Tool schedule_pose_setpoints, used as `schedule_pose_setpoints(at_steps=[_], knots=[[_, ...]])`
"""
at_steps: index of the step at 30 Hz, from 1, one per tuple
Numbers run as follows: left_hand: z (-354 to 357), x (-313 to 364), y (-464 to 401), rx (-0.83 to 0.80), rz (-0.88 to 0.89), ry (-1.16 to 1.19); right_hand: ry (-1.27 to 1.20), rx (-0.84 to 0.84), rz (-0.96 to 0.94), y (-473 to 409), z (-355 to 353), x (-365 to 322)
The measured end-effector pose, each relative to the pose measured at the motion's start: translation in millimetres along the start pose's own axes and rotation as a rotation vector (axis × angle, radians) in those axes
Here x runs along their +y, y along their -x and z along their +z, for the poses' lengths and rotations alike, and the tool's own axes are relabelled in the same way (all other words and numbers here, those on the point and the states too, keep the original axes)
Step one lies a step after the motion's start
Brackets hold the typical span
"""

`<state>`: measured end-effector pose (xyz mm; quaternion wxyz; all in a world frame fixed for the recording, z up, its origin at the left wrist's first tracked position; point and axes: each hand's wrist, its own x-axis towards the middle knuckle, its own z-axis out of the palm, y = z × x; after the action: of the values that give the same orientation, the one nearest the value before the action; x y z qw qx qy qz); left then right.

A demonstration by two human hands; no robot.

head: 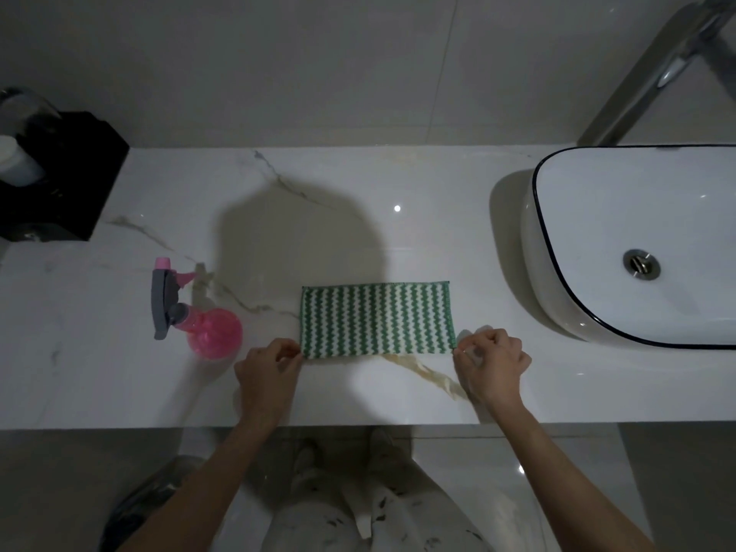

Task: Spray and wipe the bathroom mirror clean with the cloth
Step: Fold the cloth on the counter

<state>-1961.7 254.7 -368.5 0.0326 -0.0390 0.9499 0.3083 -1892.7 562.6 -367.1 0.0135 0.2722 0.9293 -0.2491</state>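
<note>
A green-and-white zigzag cloth (376,319) lies folded flat in a rectangle on the white marble counter (119,372). My left hand (269,370) pinches its near left corner. At the near right corner, my right hand (492,362) pinches the cloth the same way. A pink spray bottle (207,326) with a grey trigger head stands on the counter just left of my left hand, untouched. The mirror is out of view.
A white basin (637,245) with a dark rim sits on the counter at the right, with a chrome tap (661,73) behind it. A black box (59,181) holding a pale container stands at the far left against the wall. The counter's front edge runs below my wrists.
</note>
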Motion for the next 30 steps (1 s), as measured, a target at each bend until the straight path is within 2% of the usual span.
schedule_pose_setpoints(at_steps=[4,7,10,13,16,23,30], knots=[[0,4,0,-0.01,-0.009,-0.094,0.008,-0.044,0.025,-4,-4,-7],[-4,14,-2,-0.018,-0.004,-0.069,-0.002,-0.051,-0.031,-14,-13,-18],[-3,28,0,0.025,0.135,-0.025,-0.012,-0.029,-0.139,-34,-18,-38],[8,46,2,0.042,0.201,-0.007,0.022,-0.073,-0.273,-59,-14,-61],[28,59,6,-0.023,0.247,-0.013,0.061,-0.123,-0.367,-83,-2,-82],[67,60,18,-0.074,0.347,-0.039,0.145,-0.236,-0.468,-108,21,-105],[79,53,15,0.005,0.434,-0.074,0.16,-0.281,-0.521,-116,23,-103]])
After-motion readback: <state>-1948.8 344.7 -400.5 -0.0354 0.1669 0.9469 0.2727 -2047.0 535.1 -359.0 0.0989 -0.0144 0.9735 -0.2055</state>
